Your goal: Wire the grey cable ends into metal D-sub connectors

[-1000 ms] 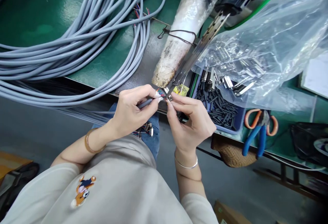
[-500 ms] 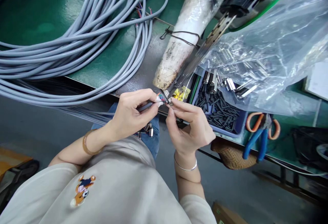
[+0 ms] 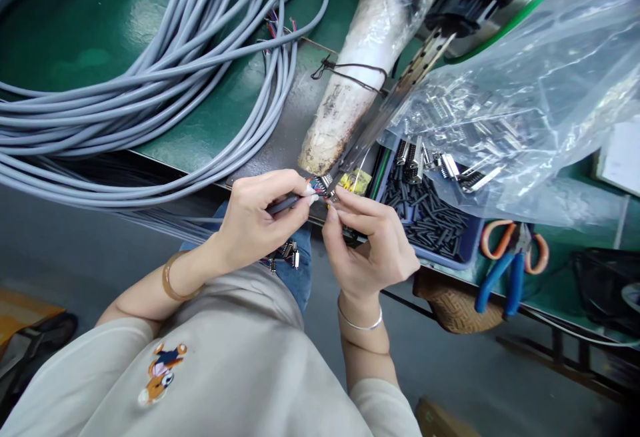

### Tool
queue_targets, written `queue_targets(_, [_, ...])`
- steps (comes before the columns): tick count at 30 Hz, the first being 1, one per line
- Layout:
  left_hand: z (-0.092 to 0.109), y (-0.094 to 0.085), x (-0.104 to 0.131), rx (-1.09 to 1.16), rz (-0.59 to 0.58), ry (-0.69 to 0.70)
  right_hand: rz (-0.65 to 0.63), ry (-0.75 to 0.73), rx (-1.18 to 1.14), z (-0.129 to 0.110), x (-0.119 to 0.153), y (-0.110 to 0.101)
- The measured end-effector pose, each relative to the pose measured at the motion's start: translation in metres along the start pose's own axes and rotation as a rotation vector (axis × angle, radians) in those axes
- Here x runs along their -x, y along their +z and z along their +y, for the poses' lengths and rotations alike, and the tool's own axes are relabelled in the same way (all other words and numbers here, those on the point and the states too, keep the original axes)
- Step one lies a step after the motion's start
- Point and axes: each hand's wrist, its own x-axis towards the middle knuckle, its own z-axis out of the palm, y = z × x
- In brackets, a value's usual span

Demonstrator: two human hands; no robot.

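Between thumb and finger, my left hand (image 3: 270,217) pinches the end of a grey cable (image 3: 283,206), where thin coloured wires fan out. These wires meet a small metal connector (image 3: 324,183), which lies below the tip of a white wrapped tool (image 3: 333,120). My right hand (image 3: 373,237) is closed at the connector's near right end, its thumb and fingertips close together; the grip is partly hidden. A dark metal bar (image 3: 370,130) slants down to the connector from a reel. Yellow pieces (image 3: 355,181) lie just behind my right fingertips.
Grey cables (image 3: 150,103) loop over the green table (image 3: 60,30) at left. At right are a blue tray (image 3: 463,250) of black tubes, a clear bag (image 3: 540,97) of connectors and pliers (image 3: 515,263). More connectors (image 3: 290,253) hang near my lap.
Both hands stay almost in place. The metal bar's tip now reaches over the connector, and the connector and wires have shifted slightly.
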Motion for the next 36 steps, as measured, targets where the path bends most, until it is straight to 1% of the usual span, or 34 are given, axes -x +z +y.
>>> queue_targets(8, [0.0007, -0.0008, 0.0008, 0.019, -0.014, 0.043, -0.001, -0.004, 0.021, 0.0005, 0.0036, -0.0016])
queue_targets(14, [-0.0008, -0.0005, 0.0012, -0.01, -0.01, 0.031, -0.025, -0.007, 0.016, 0.0016, 0.0022, -0.0018])
queue_targets(23, [-0.0002, -0.0014, -0.0022, 0.009, 0.002, 0.08, 0.017, -0.007, 0.018, -0.0003, -0.0006, 0.0002])
queue_targets(29, [0.0, -0.0017, -0.0001, 0.0, -0.005, 0.066, 0.003, -0.009, 0.02, 0.0009, 0.001, -0.0003])
queue_targets(36, [-0.0024, 0.0005, 0.0026, -0.028, -0.024, 0.012, -0.051, -0.009, 0.024, 0.004, 0.0033, -0.001])
